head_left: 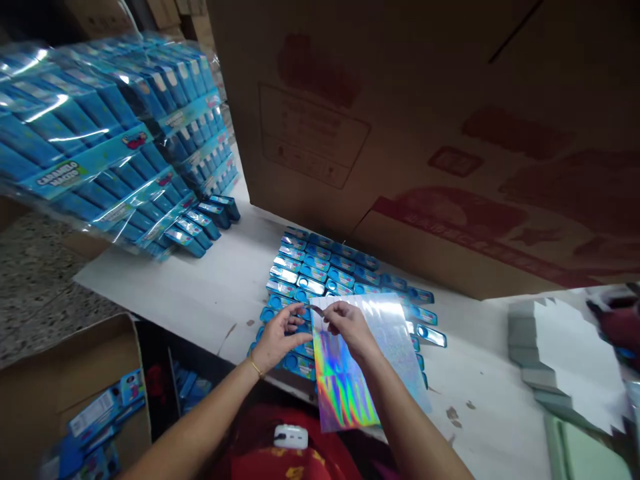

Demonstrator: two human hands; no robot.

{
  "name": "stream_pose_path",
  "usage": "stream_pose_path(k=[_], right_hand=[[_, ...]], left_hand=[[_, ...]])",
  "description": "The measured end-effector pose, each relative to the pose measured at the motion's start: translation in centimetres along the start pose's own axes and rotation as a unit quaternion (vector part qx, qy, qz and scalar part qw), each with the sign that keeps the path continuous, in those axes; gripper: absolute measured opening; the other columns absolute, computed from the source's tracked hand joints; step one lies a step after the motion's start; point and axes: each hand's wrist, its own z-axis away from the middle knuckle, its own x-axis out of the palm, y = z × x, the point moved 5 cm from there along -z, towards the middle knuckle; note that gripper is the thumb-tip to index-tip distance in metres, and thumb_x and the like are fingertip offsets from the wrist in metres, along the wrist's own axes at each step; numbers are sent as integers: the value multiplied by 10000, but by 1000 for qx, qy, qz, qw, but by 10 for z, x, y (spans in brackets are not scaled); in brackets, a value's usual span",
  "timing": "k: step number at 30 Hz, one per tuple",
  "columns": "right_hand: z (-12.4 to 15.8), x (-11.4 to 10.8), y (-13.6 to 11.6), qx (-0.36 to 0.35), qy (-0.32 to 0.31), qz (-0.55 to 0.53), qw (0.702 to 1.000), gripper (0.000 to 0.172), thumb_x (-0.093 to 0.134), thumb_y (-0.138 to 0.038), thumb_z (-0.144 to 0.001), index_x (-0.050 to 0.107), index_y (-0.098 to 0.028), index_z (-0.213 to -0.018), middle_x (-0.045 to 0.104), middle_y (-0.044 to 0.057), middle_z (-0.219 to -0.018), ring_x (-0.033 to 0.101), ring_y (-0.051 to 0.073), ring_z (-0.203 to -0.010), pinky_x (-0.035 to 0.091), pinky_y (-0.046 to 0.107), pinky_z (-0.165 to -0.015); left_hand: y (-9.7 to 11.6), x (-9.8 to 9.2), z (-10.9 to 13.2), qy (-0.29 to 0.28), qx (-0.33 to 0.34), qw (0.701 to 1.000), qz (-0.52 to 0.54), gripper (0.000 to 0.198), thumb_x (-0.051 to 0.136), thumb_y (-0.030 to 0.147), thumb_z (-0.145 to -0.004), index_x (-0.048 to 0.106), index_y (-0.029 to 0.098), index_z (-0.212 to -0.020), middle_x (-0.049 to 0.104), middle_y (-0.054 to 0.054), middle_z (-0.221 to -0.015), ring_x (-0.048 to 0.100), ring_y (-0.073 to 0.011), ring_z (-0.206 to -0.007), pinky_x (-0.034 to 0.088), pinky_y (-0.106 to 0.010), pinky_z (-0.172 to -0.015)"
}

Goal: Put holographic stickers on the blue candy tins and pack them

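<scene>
My right hand [350, 327] is closed in a pinch on a thin, dark, curved strip [316, 310]; its exact kind is too small to make out. Just left of it is my left hand [280, 337], thumb and fingers apart, its index fingertip close to the strip's far end. Beneath my right hand a shiny holographic sheet [345, 393] lies over rows of small blue boxes [313, 273] on the white table. Part of the rows is hidden by the sheet and my hands.
A large cardboard box [400, 147] stands behind the rows. Blue display packs [100, 147] in transparent plastic are stacked at left, with several small blue boxes [200, 227] beside them. An open carton [65, 380] sits lower left. White stacked card pieces [565, 367] lie at right.
</scene>
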Motion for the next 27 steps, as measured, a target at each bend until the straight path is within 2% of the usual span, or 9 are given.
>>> stream_pose_path(k=[2, 4, 6, 9, 12, 16, 20, 27], right_hand=[[-3, 7, 3, -8, 4, 28, 1000, 146, 569, -290, -607, 519, -153, -614, 508, -44, -495, 428, 70, -394, 306, 197, -403], [-6, 12, 6, -11, 7, 53, 999, 152, 567, -300, -616, 521, -155, -608, 491, -51, -481, 416, 67, -384, 308, 198, -402], [-7, 18, 10, -13, 7, 72, 997, 160, 578, -309, -611, 524, -158, -602, 464, -61, -457, 403, 65, -382, 311, 198, -408], [-12, 33, 18, -23, 8, 96, 995, 188, 608, -334, -584, 532, -162, -588, 451, -63, -440, 394, 69, -395, 304, 197, -414], [-24, 51, 29, -30, 17, 128, 991, 199, 592, -355, -594, 543, -163, -571, 459, -57, -436, 398, 74, -410, 299, 195, -422], [-45, 72, 35, -24, 31, 217, 975, 175, 557, -335, -625, 570, -168, -576, 491, -48, -457, 444, 86, -449, 306, 191, -447], [-58, 80, 28, -41, 48, 323, 944, 128, 539, -282, -642, 591, -180, -585, 557, -21, -531, 496, 102, -524, 310, 192, -483], [-58, 83, 20, -46, 72, 459, 884, 125, 519, -253, -691, 612, -187, -640, 627, 40, -661, 552, 148, -630, 321, 222, -529]], left_hand=[[-4, -7, 3, 5, -17, 1000, 25, 584, 689, 302, -592, 475, 184, -1122, 566, -84, -1053, 552, -159, -887, 447, -297, -780], [-7, -14, 4, 31, -38, 998, 48, 468, 653, 342, -624, 526, 161, -1038, 595, -78, -972, 566, -152, -828, 455, -279, -732], [-10, -23, 6, 74, -60, 994, 61, 369, 585, 396, -680, 564, 145, -949, 618, -58, -854, 572, -142, -757, 453, -256, -672], [-14, -39, 9, 144, -71, 986, 54, 343, 538, 440, -706, 595, 142, -866, 609, -12, -690, 554, -124, -658, 424, -220, -596], [-20, -59, 8, 211, -51, 976, 25, 342, 531, 463, -698, 614, 153, -816, 593, 11, -654, 530, -113, -618, 397, -204, -559], [-27, -88, -2, 277, 9, 955, -103, 319, 491, 456, -719, 623, 165, -703, 584, -8, -718, 534, -132, -698, 411, -222, -640], [-40, -102, -16, 295, 24, 939, -175, 305, 480, 427, -728, 620, 166, -656, 564, -23, -728, 536, -142, -717, 415, -245, -685], [-67, -98, -24, 305, -21, 946, -111, 300, 538, 440, -669, 648, 162, -665, 600, -26, -742, 558, -149, -720, 433, -247, -662]])
